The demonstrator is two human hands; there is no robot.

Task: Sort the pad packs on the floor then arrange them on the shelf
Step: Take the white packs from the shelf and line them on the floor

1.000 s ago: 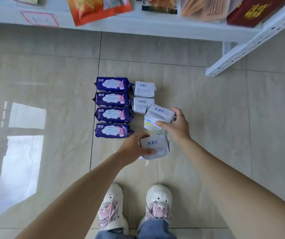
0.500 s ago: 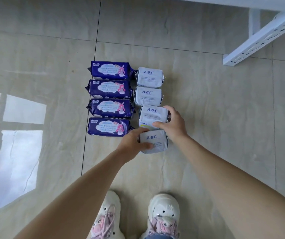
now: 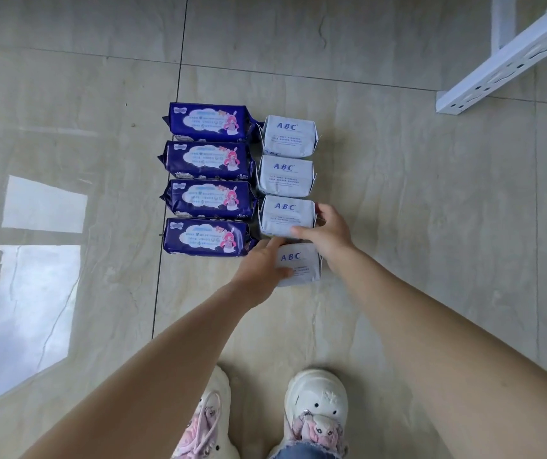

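Observation:
Several purple pad packs (image 3: 208, 198) lie in a column on the tiled floor. To their right runs a column of white ABC packs (image 3: 286, 175). My right hand (image 3: 328, 231) grips the third white ABC pack (image 3: 283, 217), thumb along its near edge and fingers on its right side. Just below it lies the fourth white ABC pack (image 3: 300, 265), which my left hand (image 3: 260, 265) holds from the left, with the thumb across its face. Both packs lie flat on the floor, in line with the column.
A white metal shelf foot (image 3: 497, 64) slants across the top right corner. My two white shoes (image 3: 315, 412) stand on the tiles near the bottom edge. A bright window reflection covers the floor at the left.
My right hand has lowered the tilted third ABC pack flat into the column. My left hand slid the fourth pack up under it. The view tilted down, so the shelf boards left the frame.

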